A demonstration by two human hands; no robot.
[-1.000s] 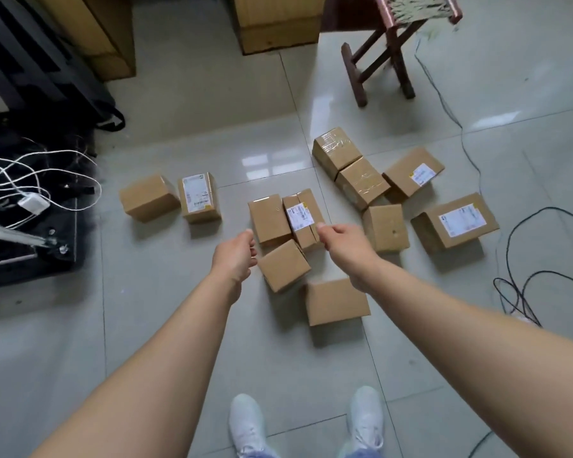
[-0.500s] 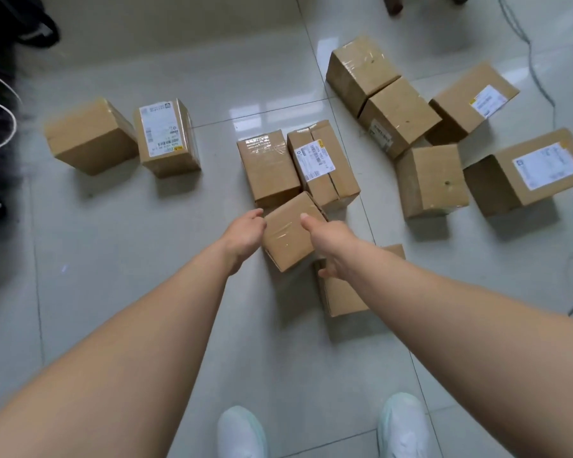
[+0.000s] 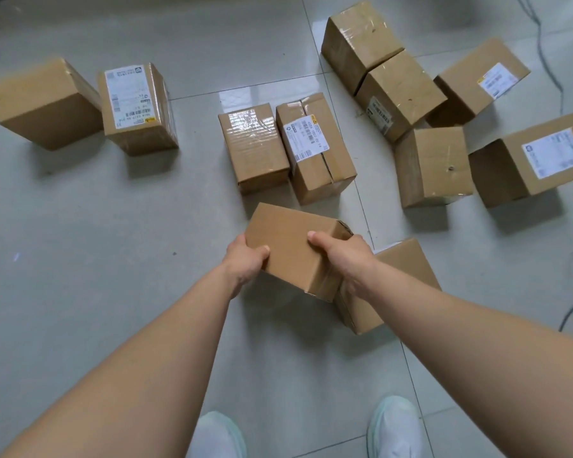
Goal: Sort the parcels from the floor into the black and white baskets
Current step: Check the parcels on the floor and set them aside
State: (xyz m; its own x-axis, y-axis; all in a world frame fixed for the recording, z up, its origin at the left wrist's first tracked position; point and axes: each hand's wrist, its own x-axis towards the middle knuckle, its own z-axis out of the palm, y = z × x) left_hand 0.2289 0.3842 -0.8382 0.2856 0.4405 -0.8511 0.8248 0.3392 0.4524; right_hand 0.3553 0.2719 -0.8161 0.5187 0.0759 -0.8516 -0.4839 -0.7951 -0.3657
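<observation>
Gripping one plain parcel (image 3: 291, 246), tilted: left hand (image 3: 245, 259) and right hand (image 3: 341, 256) clasp opposite ends. I count ten other parcels (image 3: 255, 147) around it.

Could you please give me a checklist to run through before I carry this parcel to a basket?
1. Left hand grip on the held parcel: ok, thumb on top.
2. Right hand grip on the opposite side: ok, thumb on top.
3. Clearance between the held parcel and the plain parcel beside it: cannot tell, they overlap in view.
4. Label visible for sorting: not ok, none on the faces shown.
5. Black and white baskets in sight: not ok, neither shows.
</observation>
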